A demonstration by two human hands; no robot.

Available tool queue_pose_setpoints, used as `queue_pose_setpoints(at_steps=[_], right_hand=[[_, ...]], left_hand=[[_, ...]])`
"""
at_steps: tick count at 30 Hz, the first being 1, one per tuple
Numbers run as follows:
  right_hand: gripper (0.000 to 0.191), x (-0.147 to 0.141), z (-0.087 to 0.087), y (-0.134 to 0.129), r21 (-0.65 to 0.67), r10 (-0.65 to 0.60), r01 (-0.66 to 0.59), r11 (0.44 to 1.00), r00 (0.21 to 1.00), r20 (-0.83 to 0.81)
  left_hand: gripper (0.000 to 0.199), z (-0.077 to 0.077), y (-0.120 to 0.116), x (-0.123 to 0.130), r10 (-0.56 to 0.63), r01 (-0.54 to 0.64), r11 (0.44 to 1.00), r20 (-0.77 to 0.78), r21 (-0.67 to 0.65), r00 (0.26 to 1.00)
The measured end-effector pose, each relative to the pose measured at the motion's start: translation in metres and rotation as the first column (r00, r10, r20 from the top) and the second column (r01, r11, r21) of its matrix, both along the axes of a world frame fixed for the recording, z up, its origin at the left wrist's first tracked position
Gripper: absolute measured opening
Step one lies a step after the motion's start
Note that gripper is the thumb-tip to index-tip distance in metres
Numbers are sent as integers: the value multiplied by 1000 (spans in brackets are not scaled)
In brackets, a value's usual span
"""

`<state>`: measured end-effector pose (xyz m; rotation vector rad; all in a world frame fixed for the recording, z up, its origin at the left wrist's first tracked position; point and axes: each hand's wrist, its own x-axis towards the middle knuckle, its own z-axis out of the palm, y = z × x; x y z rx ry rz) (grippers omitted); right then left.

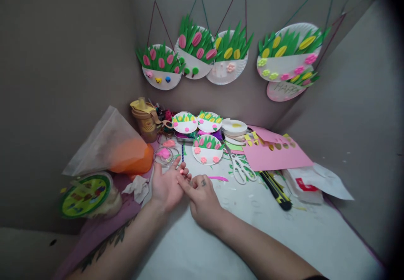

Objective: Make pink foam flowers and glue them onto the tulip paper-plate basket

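My left hand is palm up, its thumb and index finger stretched out and its other fingers partly curled. Small pink bits, which look like modelling clay, rest at its fingers and palm. The index fingertip of my right hand presses on the left palm; its other fingers are curled in, and whatever they hold is hidden. Just beyond the hands lies a decorated half-plate basket with green paper grass, pink tulips and pink flowers. A thin pink tool lies right of my fingers.
White-handled scissors and a black-and-yellow cutter lie right of pink paper's near side. A bag with orange material and a green-lidded tub stand left. Plate baskets hang on the wall.
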<state>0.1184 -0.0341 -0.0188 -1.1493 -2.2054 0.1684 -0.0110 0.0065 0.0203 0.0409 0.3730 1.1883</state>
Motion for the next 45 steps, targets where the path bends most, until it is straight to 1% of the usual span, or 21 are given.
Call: queue_pose_setpoints(at_steps=[3, 4, 6, 8, 11, 13, 15, 17, 18, 20, 22, 25, 27, 29, 30, 33, 36, 38, 40, 43, 45], right_hand=[[80, -1, 0, -1, 14, 75, -75, 997, 997, -1], [79, -1, 0, -1, 13, 77, -77, 997, 997, -3], [78, -2, -1, -1, 0, 41, -41, 999, 999, -9], [80, -2, -2, -2, -13, 12, -12, 1000, 1000, -16], [81, -3, -2, -4, 10, 58, -57, 998, 998, -21], [80, -4, -2, -4, 26, 76, -76, 997, 997, -9], [79, -5, -2, -4, 10, 35, -35, 999, 999, 9], [81, -5, -3, -4, -16, -11, 11, 1000, 1000, 27], [82, -4, -3, -4, -19, -13, 14, 1000, 999, 33], [83, -4, -3, -6, -1, 22, -22, 1000, 999, 38], [82, -4, -3, -7, 16, 37, -37, 999, 999, 37], [78, -4, -3, -7, 11, -21, 20, 1000, 999, 35], [77, -4, -3, -8, 32, -32, 31, 999, 999, 33], [76, -5, -3, -9, 70, 3, -5, 998, 999, 32], [75, -5, -3, -9, 81, 19, -21, 996, 999, 33], [76, -5, -4, -9, 52, -2, -1, 999, 999, 47], [79, -4, -4, -9, 8, -24, 23, 1000, 998, 51], [79, -4, -4, -10, 10, 13, -13, 1000, 999, 48], [77, -5, -3, -10, 23, 27, -28, 999, 998, 54], [75, -5, -3, -9, 32, -30, 28, 999, 997, 73], [77, -5, -3, -9, 38, -47, 44, 998, 996, 80]], left_hand=[[60, 0, 1, -1, 16, -16, 1000, 12, 6, 1000], [60, 1, 1, -1, 3, -3, 1000, 14, 3, 1000], [59, 2, 1, -1, -23, 23, 1000, 8, 4, 1000], [57, 2, 0, -1, -12, 12, 1000, 0, 21, 1000], [58, 2, 0, 0, 31, -30, 999, -5, 25, 1000], [58, 2, 0, 1, 13, -13, 1000, -16, 2, 1000], [57, 2, -1, 1, -18, 18, 1000, -26, -9, 1000], [56, 3, 0, 1, -9, 9, 1000, -30, 1, 1000], [57, 3, 0, 1, 10, -10, 1000, -30, 8, 999], [57, 4, 0, 1, 40, -39, 999, -32, 10, 999], [57, 5, 0, 1, 23, -23, 1000, -36, 0, 999], [56, 3, -1, 2, -14, 14, 1000, -39, 3, 999], [55, 2, -1, 1, 14, -13, 1000, -29, 21, 999], [55, 0, 0, 1, 38, -38, 999, -24, 15, 999], [55, 0, 0, 1, 29, -29, 1000, -26, 3, 999], [55, -1, 1, 1, -21, 20, 999, -38, -26, 999], [56, -1, 2, 0, 18, -18, 1000, -42, 2, 999], [57, -2, 2, 0, 44, -44, 999, -49, 7, 998], [56, -2, 2, 0, 18, -19, 1000, -57, -13, 998], [55, -3, 1, 1, -37, 35, 999, -62, -35, 997], [55, -4, 2, 1, -13, 12, 1000, -60, -24, 998]])
